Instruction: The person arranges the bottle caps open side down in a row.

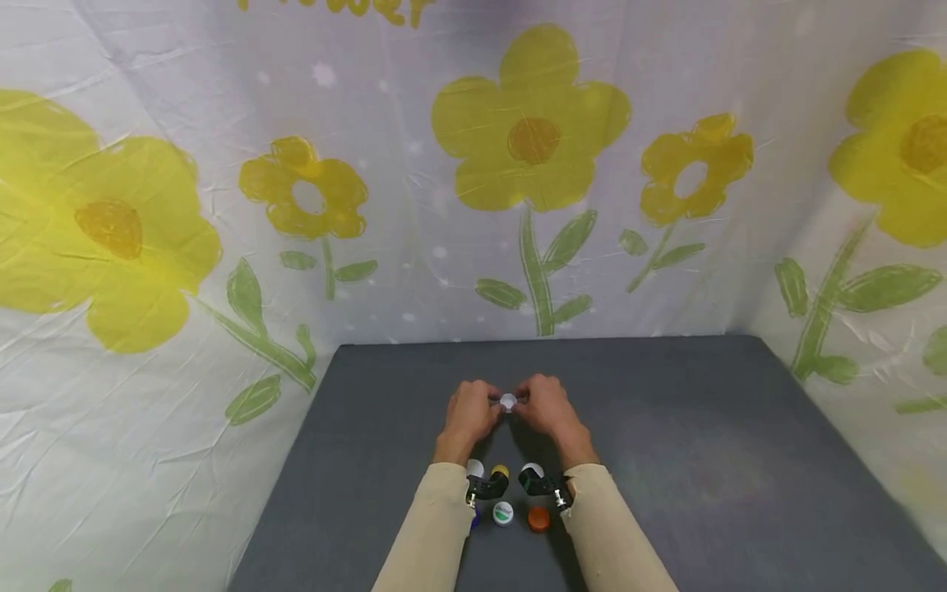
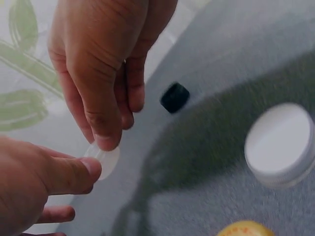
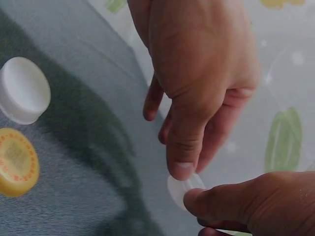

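A small translucent white bottle cap (image 1: 508,402) is held up between both hands over the dark table. My left hand (image 1: 472,409) pinches its left edge between thumb and fingers. On the opposite edge, my right hand (image 1: 546,404) pinches it the same way. Seen from the left wrist, the clear rim of the cap (image 2: 109,162) shows between the two thumbs. The right wrist view shows its pale round face (image 3: 178,191), partly covered by the thumbs. Beyond the left fingers, a small dark cap (image 2: 175,97) lies on the table.
Between the forearms lie several caps: white ones (image 1: 475,468) (image 3: 25,88), a yellow one (image 1: 501,471), a white-and-green one (image 1: 503,514), an orange one (image 1: 538,519) and a blue one (image 1: 476,518) half hidden by the left sleeve. A flower-printed curtain (image 1: 414,271) surrounds the table (image 1: 710,427).
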Tool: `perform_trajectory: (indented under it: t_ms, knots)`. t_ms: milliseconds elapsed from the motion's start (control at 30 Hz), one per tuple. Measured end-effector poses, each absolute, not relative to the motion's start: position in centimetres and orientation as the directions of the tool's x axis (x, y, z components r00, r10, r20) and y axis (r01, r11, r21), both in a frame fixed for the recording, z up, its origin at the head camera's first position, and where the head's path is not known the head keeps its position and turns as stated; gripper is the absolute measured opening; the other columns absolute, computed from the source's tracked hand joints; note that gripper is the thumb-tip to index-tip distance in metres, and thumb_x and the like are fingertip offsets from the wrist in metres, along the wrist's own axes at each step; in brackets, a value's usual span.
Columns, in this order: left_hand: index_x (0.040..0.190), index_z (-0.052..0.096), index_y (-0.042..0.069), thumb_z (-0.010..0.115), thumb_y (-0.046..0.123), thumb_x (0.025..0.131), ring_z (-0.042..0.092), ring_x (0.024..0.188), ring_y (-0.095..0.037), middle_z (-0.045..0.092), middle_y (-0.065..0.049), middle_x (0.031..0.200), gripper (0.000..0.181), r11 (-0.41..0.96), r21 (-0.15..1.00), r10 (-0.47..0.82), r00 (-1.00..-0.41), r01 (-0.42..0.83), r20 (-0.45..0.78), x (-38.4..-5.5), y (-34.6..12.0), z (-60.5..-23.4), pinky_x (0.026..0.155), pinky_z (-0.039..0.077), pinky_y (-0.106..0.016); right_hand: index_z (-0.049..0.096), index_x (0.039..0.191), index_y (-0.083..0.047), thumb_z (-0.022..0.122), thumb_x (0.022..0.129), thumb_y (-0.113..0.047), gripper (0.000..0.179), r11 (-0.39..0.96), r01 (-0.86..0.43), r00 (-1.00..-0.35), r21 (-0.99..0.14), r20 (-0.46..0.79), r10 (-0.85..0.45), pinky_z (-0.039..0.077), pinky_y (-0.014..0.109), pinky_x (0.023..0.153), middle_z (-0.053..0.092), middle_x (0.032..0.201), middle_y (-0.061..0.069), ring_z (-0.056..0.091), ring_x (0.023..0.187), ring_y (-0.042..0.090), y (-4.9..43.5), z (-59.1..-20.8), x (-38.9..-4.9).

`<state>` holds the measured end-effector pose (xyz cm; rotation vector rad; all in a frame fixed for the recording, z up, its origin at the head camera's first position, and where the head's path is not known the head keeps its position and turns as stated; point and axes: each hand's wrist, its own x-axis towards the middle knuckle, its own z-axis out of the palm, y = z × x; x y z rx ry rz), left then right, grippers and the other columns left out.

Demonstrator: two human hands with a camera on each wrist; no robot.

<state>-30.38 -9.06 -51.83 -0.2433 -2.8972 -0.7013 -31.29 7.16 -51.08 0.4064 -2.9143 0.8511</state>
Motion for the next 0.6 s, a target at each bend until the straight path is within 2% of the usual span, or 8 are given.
perform_trajectory:
  t_ms: [333,600]
  knots:
    - [0.102,0.081,0.018,0.078,0.022,0.088,0.070,0.094,-0.022,0.076,-0.005,0.105,0.015,0.838,0.500,0.137,-0.971,0.218,0.194,-28.2,-9.1,-49.3,0.076,0.054,-0.040,0.080,0.094,-0.015,0.080,0.083,-0.017,0.011,0.802,-0.281,-0.958,-0.527,0.113,-0.262,0.053,0.043,0.073,0.075,0.096,0.009,0.065,0.085,0.022,7.8,-48.0,-29.6]
    - [0.106,0.080,0.019,0.076,0.026,0.091,0.069,0.098,-0.019,0.075,-0.003,0.111,0.017,0.826,0.512,0.169,-0.970,0.236,0.176,-26.3,-9.7,-48.0,0.071,0.054,-0.035,0.080,0.098,-0.017,0.079,0.086,-0.020,0.013,0.774,-0.271,-0.960,-0.572,0.101,-0.262,0.055,0.045,0.084,0.075,0.105,0.004,0.067,0.100,0.024,8.0,-46.8,-27.6]
